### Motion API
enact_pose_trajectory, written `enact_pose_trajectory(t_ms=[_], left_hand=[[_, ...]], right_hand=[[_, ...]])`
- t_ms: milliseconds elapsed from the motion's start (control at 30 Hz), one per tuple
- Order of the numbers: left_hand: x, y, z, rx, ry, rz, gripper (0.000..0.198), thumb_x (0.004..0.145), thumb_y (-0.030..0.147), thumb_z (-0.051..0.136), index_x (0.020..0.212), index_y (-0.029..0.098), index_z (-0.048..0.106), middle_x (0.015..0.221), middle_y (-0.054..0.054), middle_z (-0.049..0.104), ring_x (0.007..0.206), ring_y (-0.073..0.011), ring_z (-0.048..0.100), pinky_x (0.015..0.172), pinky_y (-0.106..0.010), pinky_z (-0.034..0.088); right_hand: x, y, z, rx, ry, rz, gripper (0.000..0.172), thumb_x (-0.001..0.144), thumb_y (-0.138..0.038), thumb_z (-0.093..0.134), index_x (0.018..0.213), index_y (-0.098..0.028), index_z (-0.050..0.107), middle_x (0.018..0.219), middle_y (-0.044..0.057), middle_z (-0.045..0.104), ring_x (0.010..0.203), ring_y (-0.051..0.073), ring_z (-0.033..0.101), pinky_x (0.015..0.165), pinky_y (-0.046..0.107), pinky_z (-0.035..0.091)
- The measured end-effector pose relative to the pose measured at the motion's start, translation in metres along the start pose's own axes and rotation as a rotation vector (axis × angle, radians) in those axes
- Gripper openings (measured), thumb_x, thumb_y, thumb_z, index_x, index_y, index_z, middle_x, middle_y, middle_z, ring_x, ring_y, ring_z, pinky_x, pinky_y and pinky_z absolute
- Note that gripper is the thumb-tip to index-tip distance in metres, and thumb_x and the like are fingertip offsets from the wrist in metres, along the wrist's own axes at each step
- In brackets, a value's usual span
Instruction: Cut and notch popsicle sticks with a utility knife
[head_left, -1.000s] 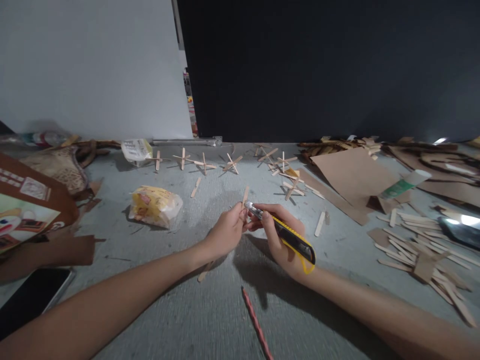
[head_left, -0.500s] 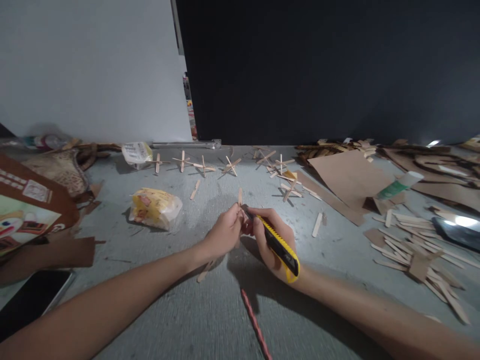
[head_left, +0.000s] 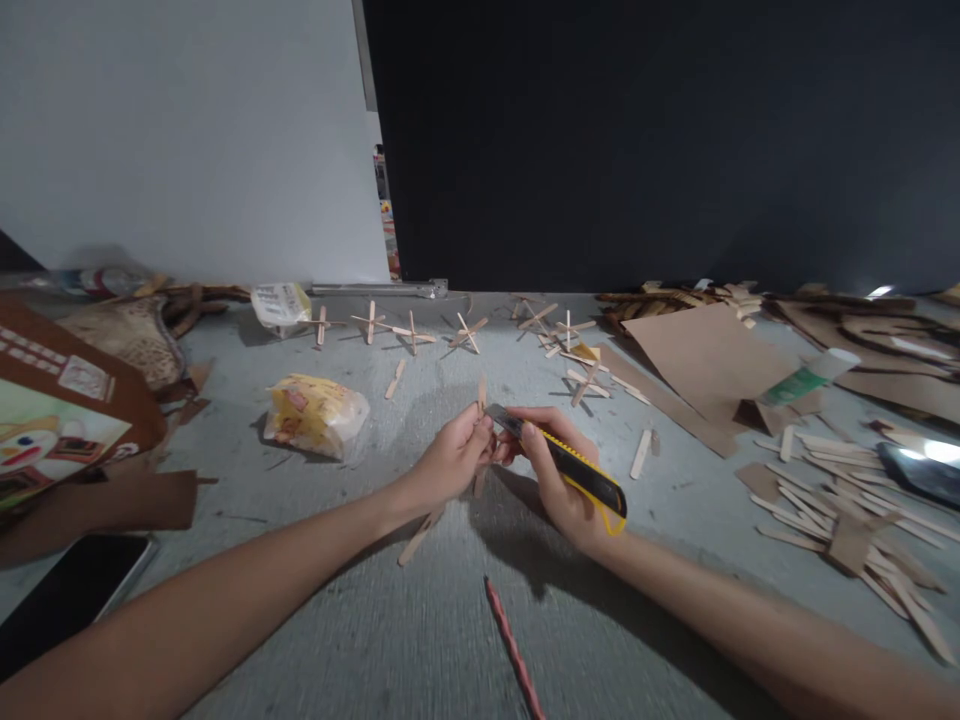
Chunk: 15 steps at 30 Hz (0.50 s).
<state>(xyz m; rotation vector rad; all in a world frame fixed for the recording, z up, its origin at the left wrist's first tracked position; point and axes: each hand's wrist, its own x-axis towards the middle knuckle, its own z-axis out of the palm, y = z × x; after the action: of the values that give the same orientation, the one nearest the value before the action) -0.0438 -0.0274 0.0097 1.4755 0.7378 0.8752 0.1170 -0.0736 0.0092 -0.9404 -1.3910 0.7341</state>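
My left hand (head_left: 450,462) is closed around a wooden craft stick (head_left: 482,388), which stands out above and below the fingers. In my right hand (head_left: 559,470) is a yellow and black utility knife (head_left: 574,470). Its blade end lies against or very close to the stick, beside my left thumb; contact cannot be made out. Under my left wrist another craft stick (head_left: 418,538) rests on the grey surface. A red twisted pencil (head_left: 511,645) lies nearer to me. Beyond my hands stand several small crosses of joined sticks (head_left: 468,333).
To the left are a crumpled yellow packet (head_left: 315,415), a brown printed bag (head_left: 67,400) and a phone (head_left: 75,590). A pile of loose craft sticks (head_left: 847,520), a glue stick (head_left: 814,375) and brown cardboard (head_left: 697,360) lie right. Dark and white panels (head_left: 637,140) rise behind.
The knife has tilted flatter, its rear end swinging right and up with my right hand. My left hand stays around the stick. The whole view has shifted slightly.
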Motion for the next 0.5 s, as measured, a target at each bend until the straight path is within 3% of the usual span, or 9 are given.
enact_pose_trajectory(t_ms=[267,500], left_hand=[[0.002,-0.004,-0.003,0.003,-0.034,0.013,0.055,0.097,0.076,0.051,0.096,0.020,0.049,0.077,0.004,0.049,0.063,-0.0105,0.039,0.059,-0.025,0.031],[0.002,0.001,-0.004,0.034,-0.018,0.047,0.050,0.101,0.070,0.050,0.089,0.022,0.046,0.067,0.008,0.038,0.057,-0.0101,0.030,0.056,-0.026,0.027]], right_hand=[[0.006,0.012,0.000,0.298,-0.015,0.240,0.030,0.099,-0.054,0.069,0.111,-0.026,0.075,0.083,0.003,0.078,0.076,0.021,0.074,0.077,0.039,0.060],[0.013,0.019,0.001,0.565,-0.011,0.399,0.027,0.091,-0.050,0.078,0.104,-0.027,0.078,0.080,0.000,0.074,0.071,0.017,0.067,0.075,0.034,0.056]])
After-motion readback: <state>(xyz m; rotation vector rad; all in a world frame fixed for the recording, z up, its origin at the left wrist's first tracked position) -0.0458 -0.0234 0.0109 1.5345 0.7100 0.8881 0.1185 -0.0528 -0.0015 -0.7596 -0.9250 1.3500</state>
